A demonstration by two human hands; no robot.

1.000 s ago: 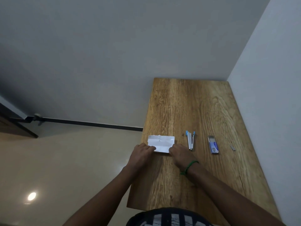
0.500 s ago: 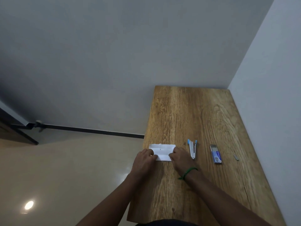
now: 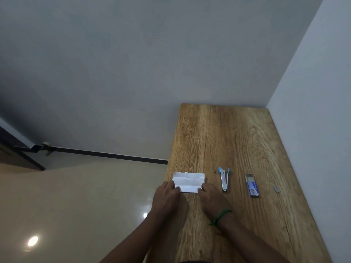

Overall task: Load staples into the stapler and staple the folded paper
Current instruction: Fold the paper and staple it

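Observation:
A white folded paper (image 3: 188, 181) lies flat near the left edge of the wooden table (image 3: 228, 141). My left hand (image 3: 167, 196) presses on its near left corner and my right hand (image 3: 209, 196) on its near right corner, fingers curled onto the sheet. Right of the paper lies the stapler (image 3: 224, 179), silver with blue tips, swung open into a narrow V. Further right sits a small blue staple box (image 3: 252, 185), its tray slid out. A short strip of staples (image 3: 276, 189) rests beyond that.
A white wall runs along the table's right side and a grey wall behind its far end. The table's left edge drops to a glossy beige floor (image 3: 76, 196) with a dark skirting line. A green band circles my right wrist.
The view has tilted up a little, so the table sits lower in the frame. Both hands stay on the paper's near corners, and the paper looks slightly flatter.

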